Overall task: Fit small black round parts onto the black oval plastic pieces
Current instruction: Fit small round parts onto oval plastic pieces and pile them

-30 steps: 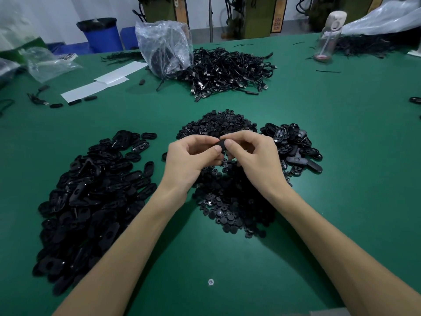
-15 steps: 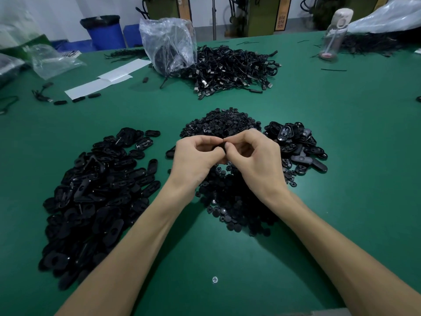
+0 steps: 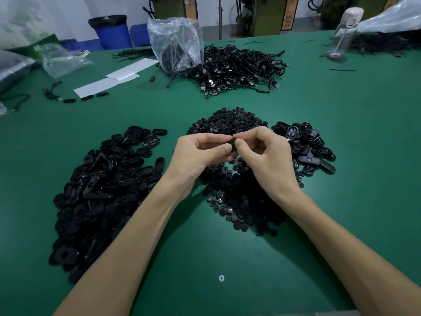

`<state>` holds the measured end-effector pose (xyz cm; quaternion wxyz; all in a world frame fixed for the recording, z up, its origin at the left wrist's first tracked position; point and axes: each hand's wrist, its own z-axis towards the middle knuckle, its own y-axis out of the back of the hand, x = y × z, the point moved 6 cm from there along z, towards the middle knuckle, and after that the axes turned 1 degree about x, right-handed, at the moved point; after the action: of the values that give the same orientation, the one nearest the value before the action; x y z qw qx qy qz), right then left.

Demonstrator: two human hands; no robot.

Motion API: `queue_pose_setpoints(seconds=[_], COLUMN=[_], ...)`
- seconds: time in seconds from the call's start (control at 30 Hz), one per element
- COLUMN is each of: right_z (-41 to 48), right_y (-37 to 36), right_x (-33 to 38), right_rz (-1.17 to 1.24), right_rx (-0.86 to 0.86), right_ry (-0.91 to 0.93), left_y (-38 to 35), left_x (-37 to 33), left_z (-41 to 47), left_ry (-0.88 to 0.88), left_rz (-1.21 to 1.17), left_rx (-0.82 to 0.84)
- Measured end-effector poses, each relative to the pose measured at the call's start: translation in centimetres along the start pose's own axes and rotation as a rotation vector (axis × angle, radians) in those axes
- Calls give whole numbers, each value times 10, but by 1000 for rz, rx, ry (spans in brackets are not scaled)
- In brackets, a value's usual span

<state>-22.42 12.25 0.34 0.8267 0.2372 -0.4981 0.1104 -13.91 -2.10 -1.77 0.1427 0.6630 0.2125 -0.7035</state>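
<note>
My left hand point(image 3: 200, 153) and my right hand point(image 3: 264, 156) meet above the middle heap, and both pinch one black oval piece point(image 3: 232, 145) between thumbs and fingertips. Most of that piece is hidden by my fingers, so I cannot tell whether a round part sits in it. Under my hands lies a heap of small black round parts point(image 3: 237, 192). A big pile of black oval pieces point(image 3: 100, 192) spreads on the left. A smaller pile of oval pieces point(image 3: 305, 147) lies to the right of my right hand.
The green table point(image 3: 341, 124) also carries a heap of black cables point(image 3: 237, 69) and a clear plastic bag point(image 3: 175, 44) at the back, white paper sheets point(image 3: 118, 77) at back left, and a bottle point(image 3: 341, 35) at back right. A screw head point(image 3: 221, 278) shows near the front.
Both hands stay together over the middle heap, still pinching the same piece; the fingers have shifted slightly on it. The camera view has drifted a little.
</note>
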Motion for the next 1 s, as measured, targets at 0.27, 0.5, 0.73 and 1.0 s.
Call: queue_pose_setpoints(seconds=[0.27, 0.5, 0.73, 1.0], right_z=[3, 24, 25, 7], right_y=[5, 51, 55, -13], right_x=[2, -13, -38, -28], right_rz=[-91, -464, -777, -712], right_rx=[-38, -282, -178, 321], right_ry=[67, 60, -102, 63], left_y=[1, 71, 96, 98], left_x=[-4, -27, -8, -24], left_z=[0, 0, 6, 2], left_ry=[-117, -178, 29, -80], left_rz=[147, 1191, 1481, 1429], left_rx=[-74, -581, -548, -702])
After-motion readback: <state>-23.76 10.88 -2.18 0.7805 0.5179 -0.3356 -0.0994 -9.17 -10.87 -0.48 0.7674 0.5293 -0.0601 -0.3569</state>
